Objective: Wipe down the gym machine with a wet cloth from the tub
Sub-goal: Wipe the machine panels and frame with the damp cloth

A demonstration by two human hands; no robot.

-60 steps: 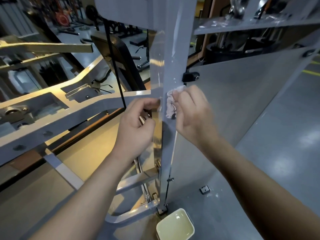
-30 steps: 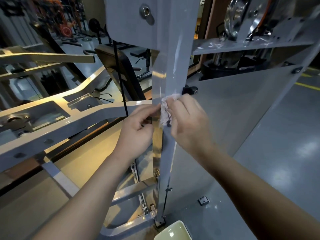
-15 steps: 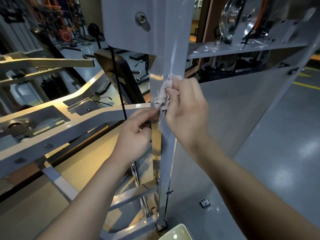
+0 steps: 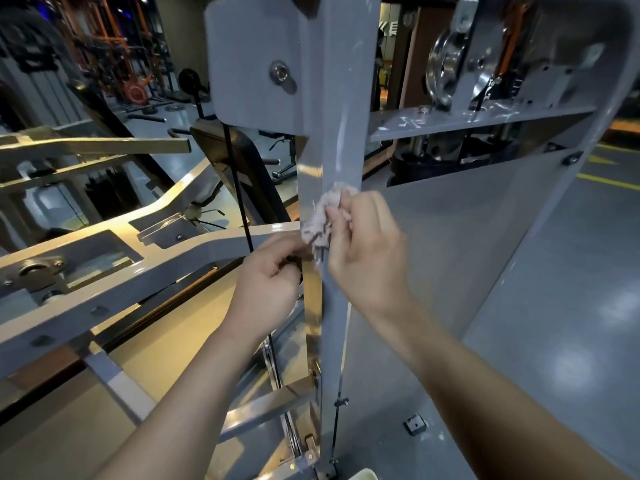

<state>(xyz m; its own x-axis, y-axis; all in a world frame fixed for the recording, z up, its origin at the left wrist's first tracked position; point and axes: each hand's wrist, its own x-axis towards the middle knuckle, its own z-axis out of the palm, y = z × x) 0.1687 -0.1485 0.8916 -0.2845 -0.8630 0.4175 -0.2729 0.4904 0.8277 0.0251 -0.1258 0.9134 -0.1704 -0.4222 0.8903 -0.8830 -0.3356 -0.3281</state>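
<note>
My right hand pinches the cloth against the upright post; my left hand grips its edge just below.

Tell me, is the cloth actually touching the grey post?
Touching. The head view shows the right hand pressing the cloth against the grey post, its fabric bunched on the metal with no gap.

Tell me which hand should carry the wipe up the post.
Right. The right hand grips the cloth against the grey post; the left hand pinches the post's edge below, holding no cloth.
</note>
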